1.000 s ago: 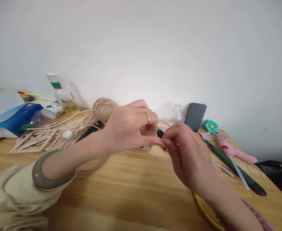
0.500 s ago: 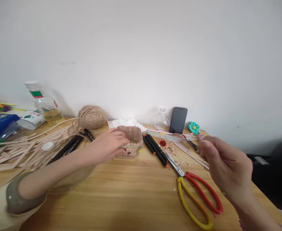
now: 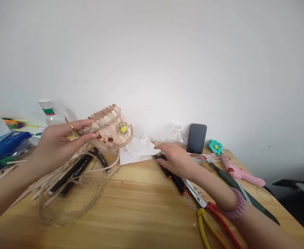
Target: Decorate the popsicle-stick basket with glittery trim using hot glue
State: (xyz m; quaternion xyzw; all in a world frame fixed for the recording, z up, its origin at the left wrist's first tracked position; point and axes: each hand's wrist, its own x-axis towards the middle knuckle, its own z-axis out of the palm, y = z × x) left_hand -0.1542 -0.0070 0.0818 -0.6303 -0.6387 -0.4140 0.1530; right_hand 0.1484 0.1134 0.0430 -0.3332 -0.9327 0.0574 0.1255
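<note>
My left hand (image 3: 64,138) pinches the rim of a craft-stick box (image 3: 115,133) and holds it tilted above the table. Its side carries a glittery band, a twine flower with a yellow centre (image 3: 123,129) and dark red spots. Twine runs along its lower edge. To the right, my right hand (image 3: 176,159) reaches over the black pens (image 3: 179,183), thumb and fingers apart, with nothing seen in it. Its fingertips are near the crumpled white paper (image 3: 139,152).
Scissors (image 3: 202,205) lie under my right forearm. A pink glue gun (image 3: 242,174), a teal flower (image 3: 215,147), a phone (image 3: 197,138) and a clear glass bottle (image 3: 177,135) are at the right. Loose twine (image 3: 89,204), black markers (image 3: 71,173) and a bottle (image 3: 49,112) are at the left.
My left hand has lifted the craft-stick box off the table and tilted it. My right hand has moved left over the pens, and the pink glue gun now shows at the right.
</note>
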